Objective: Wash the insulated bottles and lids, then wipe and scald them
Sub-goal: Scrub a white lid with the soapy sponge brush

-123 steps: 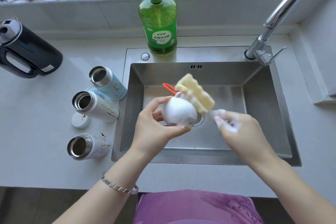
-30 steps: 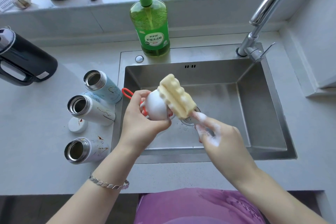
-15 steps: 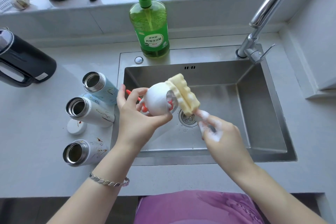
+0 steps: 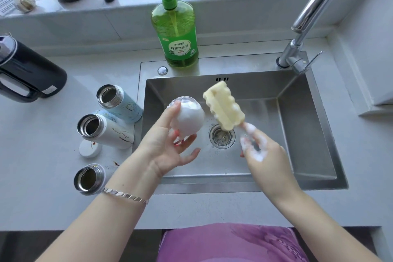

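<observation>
At the far left, a black kettle lay on the desk. Next to it, three open bottles lay in a row just beside the sink. None of them had moved. A small white cap sat on the desk, touching the middle bottle.

Over the left part of the sink, the left grip held a round white lid covered in foam. Its thumb was on the upper left of the lid and its fingers curled under it. A bit of red showed by the fingers.

Half a second before, the sponge was pressed on the lid. Now it had come off and was a little to the right, not touching the lid. The lid had also turned in the hand.

The right grip, white with foam, pinched the sponge by its stick low down, above the drain. The stick was mostly hidden by foam.

The tap at the upper right was not running. The green soap stood behind the sink.

I think the scrub of this lid was done, or the person was checking it. It still needed a rinse. The bottles and the cap still waited, so the task was far from over. The soapy lid could slip.
</observation>
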`<state>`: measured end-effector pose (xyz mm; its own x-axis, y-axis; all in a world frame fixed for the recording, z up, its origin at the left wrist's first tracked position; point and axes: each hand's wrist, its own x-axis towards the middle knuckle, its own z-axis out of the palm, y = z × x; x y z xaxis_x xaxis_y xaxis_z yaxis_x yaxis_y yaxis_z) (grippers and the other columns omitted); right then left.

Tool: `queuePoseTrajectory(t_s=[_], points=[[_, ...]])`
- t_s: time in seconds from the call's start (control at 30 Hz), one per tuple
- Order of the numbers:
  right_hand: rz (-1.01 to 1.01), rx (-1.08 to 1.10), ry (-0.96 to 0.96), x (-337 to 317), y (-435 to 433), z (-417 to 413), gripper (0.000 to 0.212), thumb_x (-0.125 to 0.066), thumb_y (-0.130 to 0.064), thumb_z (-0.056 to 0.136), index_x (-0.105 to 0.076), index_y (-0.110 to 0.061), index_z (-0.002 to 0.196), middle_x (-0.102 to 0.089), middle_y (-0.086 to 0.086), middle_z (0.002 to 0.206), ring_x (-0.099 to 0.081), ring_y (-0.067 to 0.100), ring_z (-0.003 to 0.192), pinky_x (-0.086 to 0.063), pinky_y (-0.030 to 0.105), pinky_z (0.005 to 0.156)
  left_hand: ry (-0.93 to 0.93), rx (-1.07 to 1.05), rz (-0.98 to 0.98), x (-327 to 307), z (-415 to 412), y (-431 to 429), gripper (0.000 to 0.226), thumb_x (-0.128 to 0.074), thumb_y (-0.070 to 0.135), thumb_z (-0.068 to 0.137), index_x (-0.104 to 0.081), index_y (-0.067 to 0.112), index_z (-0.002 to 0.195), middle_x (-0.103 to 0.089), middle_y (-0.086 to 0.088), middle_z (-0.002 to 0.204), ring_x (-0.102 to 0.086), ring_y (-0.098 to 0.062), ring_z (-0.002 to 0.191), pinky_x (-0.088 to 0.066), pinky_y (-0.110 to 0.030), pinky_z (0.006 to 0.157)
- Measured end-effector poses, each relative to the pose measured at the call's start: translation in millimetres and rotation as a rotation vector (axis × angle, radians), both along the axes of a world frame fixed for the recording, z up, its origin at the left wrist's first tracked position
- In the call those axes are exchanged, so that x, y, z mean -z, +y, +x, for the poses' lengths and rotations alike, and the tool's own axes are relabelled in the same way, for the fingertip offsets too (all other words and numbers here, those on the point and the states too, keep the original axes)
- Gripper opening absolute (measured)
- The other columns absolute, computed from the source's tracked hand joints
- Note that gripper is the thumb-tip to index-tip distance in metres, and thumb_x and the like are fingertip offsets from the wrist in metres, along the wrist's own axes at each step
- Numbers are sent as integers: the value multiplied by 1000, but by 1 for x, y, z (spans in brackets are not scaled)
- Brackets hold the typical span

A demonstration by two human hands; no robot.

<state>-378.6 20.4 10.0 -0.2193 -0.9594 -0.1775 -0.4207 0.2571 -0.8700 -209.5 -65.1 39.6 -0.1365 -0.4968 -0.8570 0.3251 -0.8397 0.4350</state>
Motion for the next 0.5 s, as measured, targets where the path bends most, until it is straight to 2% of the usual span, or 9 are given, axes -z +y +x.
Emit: queuePoseTrajectory(t_s=[0.1, 0.17, 0.23, 0.33, 0.4, 0.5], points=[[-90, -60, 26, 2, -1, 12, 42, -45, -15, 96, -50, -54, 111, -49, -6, 56, -41, 10, 51, -31, 14, 51, -143, 121, 27, 0, -7, 3, 40, -66, 56, 70, -57, 26, 95, -50, 4, 76, -50, -15, 79, -36, -32, 64], [-188, -112, 127, 2, 7, 25, 39, -45, -16, 94, -56, -42, 122, -40, -11, 54, -41, 3, 55, -30, 10, 52, -85, 71, 39, 0, -8, 2, 39, -68, 50, 72, -58, 23, 98, -53, 1, 79, -54, -16, 77, -45, -34, 62], [-241, -122, 187, 2, 11, 26, 41, -47, -13, 90, -56, -30, 126, -32, -14, 55, -39, -1, 57, -28, 7, 53, 53, -45, 53, -3, -8, 2, 44, -71, 41, 71, -58, 15, 103, -56, -5, 85, -59, -21, 75, -57, -34, 59], [-225, -49, 190, 6, 4, 17, 39, -47, -15, 89, -59, -26, 125, -40, -15, 57, -44, -2, 59, -31, 7, 56, 141, -131, 56, -7, -12, 5, 59, -74, 35, 58, -56, 8, 108, -55, -11, 89, -60, -23, 75, -57, -32, 50], [-228, -62, 207, 2, 6, 19, 38, -44, -19, 91, -58, -25, 126, -44, -12, 59, -42, 6, 60, -33, 11, 56, 169, -187, 49, -8, -15, 4, 55, -74, 34, 67, -54, 6, 111, -53, -11, 89, -60, -21, 77, -57, -33, 48], [-257, -116, 216, -4, 14, 25, 36, -44, -17, 92, -57, -23, 125, -33, -17, 57, -38, 0, 58, -28, 5, 55, 217, -234, 30, -11, -14, 0, 44, -70, 31, 76, -55, 6, 108, -55, -10, 86, -61, -19, 77, -58, -35, 51]])
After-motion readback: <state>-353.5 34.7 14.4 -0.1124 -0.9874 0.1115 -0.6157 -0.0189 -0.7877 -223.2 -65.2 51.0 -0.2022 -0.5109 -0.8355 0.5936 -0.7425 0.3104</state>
